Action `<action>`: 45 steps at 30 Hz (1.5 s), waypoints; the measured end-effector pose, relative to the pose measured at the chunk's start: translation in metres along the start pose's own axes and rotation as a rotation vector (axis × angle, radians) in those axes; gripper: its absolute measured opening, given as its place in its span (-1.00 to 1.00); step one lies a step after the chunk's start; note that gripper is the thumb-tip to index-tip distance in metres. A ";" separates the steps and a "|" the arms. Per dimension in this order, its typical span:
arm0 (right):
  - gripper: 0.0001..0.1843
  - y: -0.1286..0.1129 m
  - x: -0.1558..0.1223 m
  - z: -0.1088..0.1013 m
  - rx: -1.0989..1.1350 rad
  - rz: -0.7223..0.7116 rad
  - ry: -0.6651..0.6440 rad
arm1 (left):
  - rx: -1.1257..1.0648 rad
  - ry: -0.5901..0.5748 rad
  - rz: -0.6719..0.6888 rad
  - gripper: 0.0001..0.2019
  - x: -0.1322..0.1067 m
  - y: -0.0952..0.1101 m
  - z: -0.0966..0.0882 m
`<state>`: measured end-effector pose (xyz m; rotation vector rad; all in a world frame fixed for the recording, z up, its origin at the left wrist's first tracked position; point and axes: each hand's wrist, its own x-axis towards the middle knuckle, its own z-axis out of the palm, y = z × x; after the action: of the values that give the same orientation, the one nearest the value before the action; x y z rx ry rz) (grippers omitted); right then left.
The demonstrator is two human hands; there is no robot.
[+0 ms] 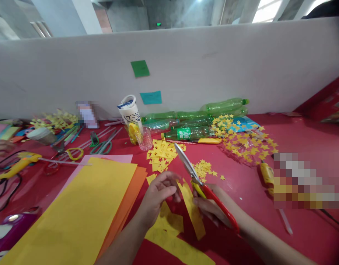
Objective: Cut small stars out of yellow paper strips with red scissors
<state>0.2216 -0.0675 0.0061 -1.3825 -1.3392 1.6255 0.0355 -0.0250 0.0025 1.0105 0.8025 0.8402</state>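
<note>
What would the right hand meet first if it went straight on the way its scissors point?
Probably the yellow paper scraps beyond the scissors tip; if the right hand holds the blades higher, the green bottles. Depth is unclear.

The right hand grips red-handled metal scissors, their blades pointing up and away from the person. Just beside it, the left hand pinches the top of a narrow yellow paper strip, which runs down between the two hands above the red bench. Left of the left hand lies a stack of large yellow and orange paper sheets. Beyond the hands lie small yellow paper stars and green plastic bottles on their sides.
</note>
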 end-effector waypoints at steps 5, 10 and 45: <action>-0.77 0.000 0.001 0.007 0.069 -0.023 0.177 | 0.145 -0.014 -0.003 -0.88 0.003 -0.009 0.006; -0.60 0.001 -0.002 0.008 0.021 -0.047 0.139 | 0.164 0.017 0.080 -0.83 0.003 -0.010 0.003; -0.38 0.001 -0.007 0.007 -0.396 -0.001 -0.151 | -0.134 0.283 0.214 -0.88 0.006 0.007 -0.017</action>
<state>0.2173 -0.0760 0.0073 -1.4995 -1.8253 1.5434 0.0218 -0.0117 0.0025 0.8789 0.8730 1.2249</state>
